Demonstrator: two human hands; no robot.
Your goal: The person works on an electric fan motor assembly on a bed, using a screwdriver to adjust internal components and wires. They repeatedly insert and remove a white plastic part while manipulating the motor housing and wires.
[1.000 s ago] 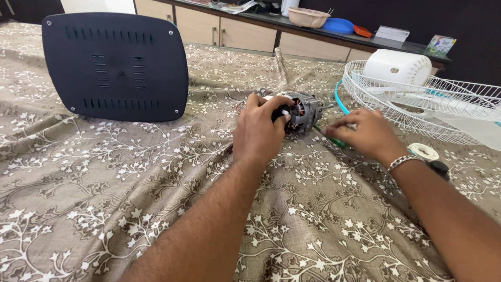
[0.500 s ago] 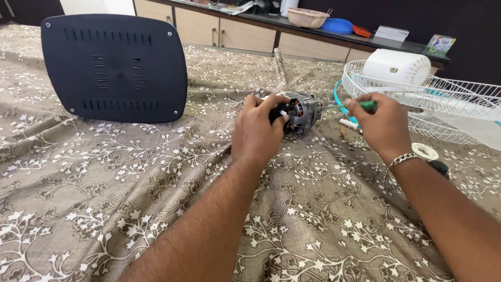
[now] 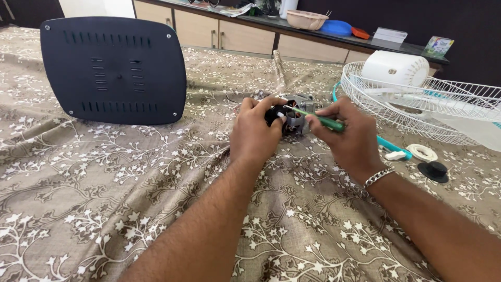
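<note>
Head camera looks down on a floral-clothed table (image 3: 130, 209). Near its middle, the left hand (image 3: 255, 133) is wrapped around a small fan motor (image 3: 293, 112), steadying it. The right hand (image 3: 349, 136) pinches a green-handled screwdriver (image 3: 319, 119), its tip against the motor. A white wire fan guard (image 3: 417, 104) lies toward the right edge.

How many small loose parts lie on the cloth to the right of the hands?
3: a small white piece, a white ring beside it, and a black cap nearer the right forearm. The arm may hide others.
</note>
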